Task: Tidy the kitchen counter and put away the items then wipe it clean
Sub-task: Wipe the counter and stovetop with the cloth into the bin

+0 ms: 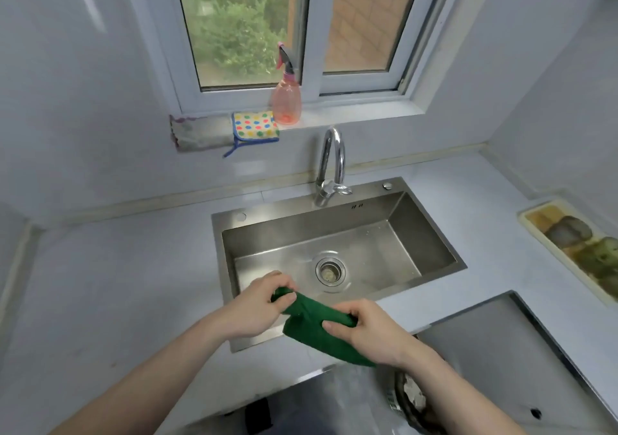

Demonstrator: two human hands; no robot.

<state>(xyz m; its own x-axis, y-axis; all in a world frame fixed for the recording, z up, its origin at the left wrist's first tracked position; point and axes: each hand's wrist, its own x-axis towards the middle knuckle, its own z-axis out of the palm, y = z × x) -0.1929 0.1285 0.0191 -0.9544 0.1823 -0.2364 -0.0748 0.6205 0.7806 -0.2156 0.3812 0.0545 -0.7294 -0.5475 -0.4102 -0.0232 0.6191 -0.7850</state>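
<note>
- Green cloth [311, 329] hangs bunched between my two hands, over the near rim of the steel sink [431, 234].
- My left hand [259, 304] is curled tight on the cloth's upper left end, fingers folded over it and the thumb pressed along the fabric.
- My right hand [366, 329] is clamped on the cloth's right side, thumb on top and fingers wrapped beneath; the rest of the cloth droops below that hand toward the worktop [117, 284] edge.
- The stretch of cloth between the two hands looks twisted, though I cannot tell for sure with the folds so dark.
- The faucet [331, 167] stands behind the basin, spout arching over it; the drain strainer [330, 270] sits just beyond my left hand.
- On the windowsill rest a pink spray bottle [286, 100] and, just beside it, a dotted cloth [255, 126].
- A tray [575, 247] lies on the worktop far right, well apart from my hands.
</note>
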